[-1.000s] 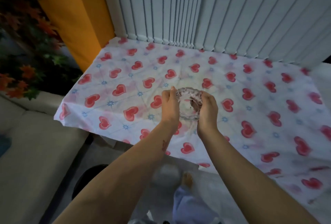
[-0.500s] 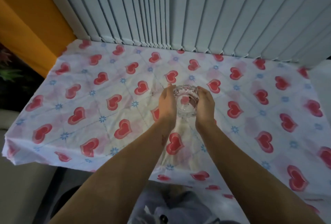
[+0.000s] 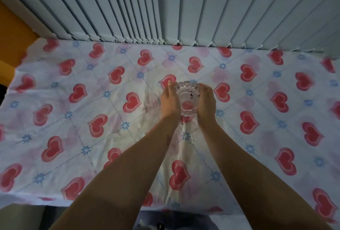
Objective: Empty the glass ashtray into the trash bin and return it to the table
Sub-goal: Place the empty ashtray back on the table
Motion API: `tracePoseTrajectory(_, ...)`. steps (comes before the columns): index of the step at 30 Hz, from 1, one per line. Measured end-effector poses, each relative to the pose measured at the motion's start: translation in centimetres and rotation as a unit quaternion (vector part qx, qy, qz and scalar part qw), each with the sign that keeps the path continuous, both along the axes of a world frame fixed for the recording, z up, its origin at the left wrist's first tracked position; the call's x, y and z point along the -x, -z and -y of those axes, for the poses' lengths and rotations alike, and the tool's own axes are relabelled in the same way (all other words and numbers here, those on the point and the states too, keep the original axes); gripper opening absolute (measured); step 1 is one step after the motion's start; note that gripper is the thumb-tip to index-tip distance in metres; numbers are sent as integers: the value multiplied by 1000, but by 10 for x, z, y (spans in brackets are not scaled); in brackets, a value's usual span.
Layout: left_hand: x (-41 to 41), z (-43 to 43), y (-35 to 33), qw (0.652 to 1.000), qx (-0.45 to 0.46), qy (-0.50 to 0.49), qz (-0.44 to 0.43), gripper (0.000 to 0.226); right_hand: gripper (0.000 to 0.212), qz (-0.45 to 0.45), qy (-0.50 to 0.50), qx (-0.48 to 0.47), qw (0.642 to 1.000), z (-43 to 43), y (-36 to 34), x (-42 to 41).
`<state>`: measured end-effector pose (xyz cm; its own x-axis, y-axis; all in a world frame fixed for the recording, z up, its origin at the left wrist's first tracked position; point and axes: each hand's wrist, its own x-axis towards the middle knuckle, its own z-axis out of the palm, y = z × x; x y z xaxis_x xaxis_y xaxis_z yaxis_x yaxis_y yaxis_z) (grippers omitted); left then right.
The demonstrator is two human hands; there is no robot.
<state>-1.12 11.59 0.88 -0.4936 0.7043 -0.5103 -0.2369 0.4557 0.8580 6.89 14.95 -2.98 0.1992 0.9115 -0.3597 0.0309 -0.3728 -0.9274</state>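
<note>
Heart-print tabletop [image 3: 110,119] now carried the glass ashtray [image 3: 187,99], lowered between my left hand [image 3: 170,101] and right hand [image 3: 207,101], both clasping it; only letting go remained, I judged.

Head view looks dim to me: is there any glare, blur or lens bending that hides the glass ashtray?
Head view: dim, bluish light, no hard glare; the clear glass ashtray reads sharply between the left hand and right hand; wide-angle bending fans the pale vertical blinds; the heart-print tablecloth softens toward the corners.
</note>
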Motion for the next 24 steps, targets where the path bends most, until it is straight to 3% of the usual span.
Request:
tracePoseTrajectory(4,3,-21,19,999,8,-22,-45,49,29,39,-5,-52,998,-12,13,6)
tracePoseTrajectory(5,3,-26,23,998,5,-30,-63,49,31,47,-58,-60,995,-12,17,8)
tracePoseTrajectory(8,3,-35,31,994,7,-27,-104,47,30,216,-51,-158,962,-29,52,0)
tracePoseTrajectory(10,2,-38,37,993,14,-29,-111,47,30,209,-80,-128,966,-26,37,3)
tracePoseTrajectory(12,3,-37,43,992,11,-27,-124,46,39,258,-48,-44,964,-25,41,4)
tracePoseTrajectory(15,4,-35,50,987,6,-1,-162,44,48,381,-111,-28,917,-14,33,6)
tracePoseTrajectory(18,6,-35,53,976,11,39,-213,54,54,341,-154,3,927,-12,22,-1)
tracePoseTrajectory(24,17,-25,58,951,18,130,-280,67,58,430,-150,-71,887,-3,28,-7)
